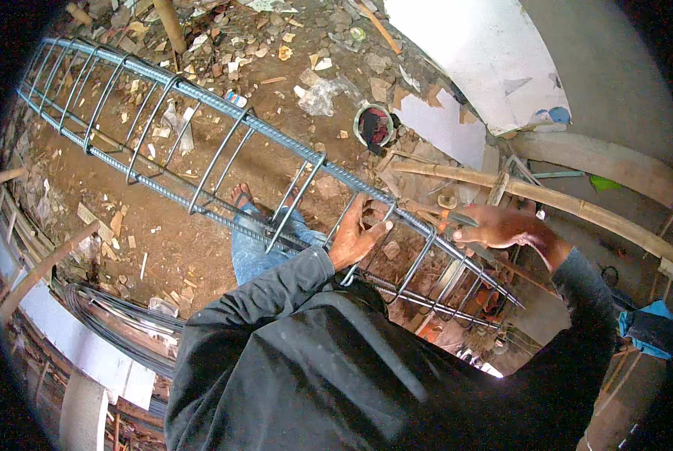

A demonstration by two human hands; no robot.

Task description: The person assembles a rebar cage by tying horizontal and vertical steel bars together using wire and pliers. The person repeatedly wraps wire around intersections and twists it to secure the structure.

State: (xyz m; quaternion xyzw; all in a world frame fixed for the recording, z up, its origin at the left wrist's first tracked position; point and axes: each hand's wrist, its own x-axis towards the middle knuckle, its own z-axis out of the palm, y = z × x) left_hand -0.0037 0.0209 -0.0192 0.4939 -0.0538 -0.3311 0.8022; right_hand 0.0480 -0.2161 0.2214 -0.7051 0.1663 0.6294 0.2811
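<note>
A long rebar cage (224,113), made of ribbed steel bars with square stirrups along it, runs slantwise from the far left to the lower right in front of me. My left hand (357,237) reaches into the cage, its fingers and thumb curled around a stirrup close to the upper bar. On the far side of that bar, my right hand (505,229) is closed on a pair of pincers (445,220) with orange on the handle. The tool's head points left toward the bar by the left hand; its jaws are too small to make out.
Rubble and scraps cover the dirt floor (201,173). A bucket (373,126) with dark and reddish contents stands beyond the cage. A bamboo pole (547,199) lies at the right. Coiled black rods (119,323) lie at the lower left, beside white panels.
</note>
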